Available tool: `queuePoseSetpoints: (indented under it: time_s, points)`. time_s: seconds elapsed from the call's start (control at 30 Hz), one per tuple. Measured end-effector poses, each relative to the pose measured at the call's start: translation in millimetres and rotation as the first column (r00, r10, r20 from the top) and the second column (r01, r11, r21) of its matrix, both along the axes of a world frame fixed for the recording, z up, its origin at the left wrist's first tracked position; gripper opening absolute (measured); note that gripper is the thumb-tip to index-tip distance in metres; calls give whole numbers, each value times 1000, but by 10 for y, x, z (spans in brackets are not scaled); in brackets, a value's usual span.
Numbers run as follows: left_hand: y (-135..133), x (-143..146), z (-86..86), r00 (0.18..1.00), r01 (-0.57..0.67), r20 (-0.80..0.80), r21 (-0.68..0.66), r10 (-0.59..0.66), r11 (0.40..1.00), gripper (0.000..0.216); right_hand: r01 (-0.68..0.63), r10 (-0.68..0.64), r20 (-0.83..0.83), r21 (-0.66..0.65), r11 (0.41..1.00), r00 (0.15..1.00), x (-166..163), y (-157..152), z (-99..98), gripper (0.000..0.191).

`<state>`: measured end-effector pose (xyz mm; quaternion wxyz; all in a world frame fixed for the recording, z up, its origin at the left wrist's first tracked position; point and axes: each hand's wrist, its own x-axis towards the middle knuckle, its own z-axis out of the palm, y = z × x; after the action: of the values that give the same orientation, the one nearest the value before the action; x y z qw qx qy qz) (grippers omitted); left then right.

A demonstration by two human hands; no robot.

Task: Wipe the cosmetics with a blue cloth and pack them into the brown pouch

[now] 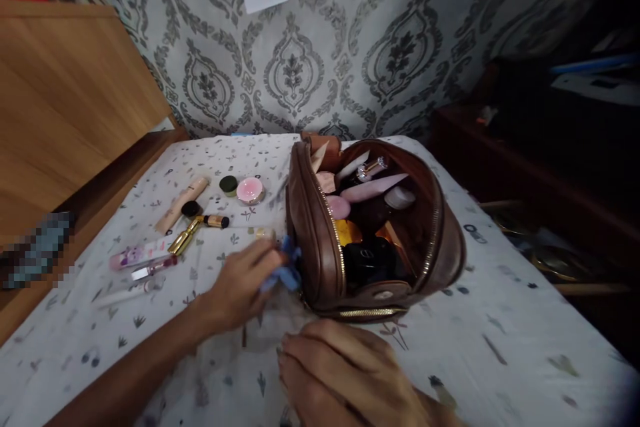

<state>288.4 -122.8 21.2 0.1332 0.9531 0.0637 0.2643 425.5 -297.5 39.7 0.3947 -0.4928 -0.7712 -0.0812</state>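
A brown leather cosmetic bag (310,240) stands unzipped on a patterned sheet, packed with several makeup items: pink tubes, a black compact, a yellow jar. My left hand (240,283) is beside the bag's left side, fingers pinched on a small blue thing (285,273) that looks like cloth or a scrunchie. My right hand (340,373) rests on the sheet just in front of the bag, fingers curled under, nothing visible in it.
Left of the bag lie a beige tube (180,203), a gold lipstick (193,230), a round pink case (250,190), a small dark jar (229,184) and pink tubes (140,257). A wooden headboard (65,113) stands left, dark furniture right, patterned wall behind.
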Motion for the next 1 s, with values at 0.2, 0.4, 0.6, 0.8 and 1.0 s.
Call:
queuePoseSetpoints:
  time_s: [0.2, 0.4, 0.6, 0.8, 1.0]
  points:
    - [468, -67, 49, 851, -411, 125, -446, 510, 795, 25, -11, -19, -99, -289, 957, 995, -245, 315, -297, 10]
    - [512, -33, -143, 957, -241, 35, -462, 289, 853, 36, -55, -36, -205, -419, 906, 978, -422, 479, -488, 14]
    - [372, -11, -166, 991, -134, -72, -387, 115, 912, 30, -120, -1, -305, -379, 918, 952, -400, 482, -718, 18]
    - [674, -66, -134, 929, -327, 18, -421, 369, 846, 24, -145, -7, -376, -373, 916, 926, -380, 490, -732, 20]
    - [1610, -44, -134, 777, -558, 147, -288, 612, 778, 49, -157, 5, -374, -377, 913, 927, -383, 494, -715, 19]
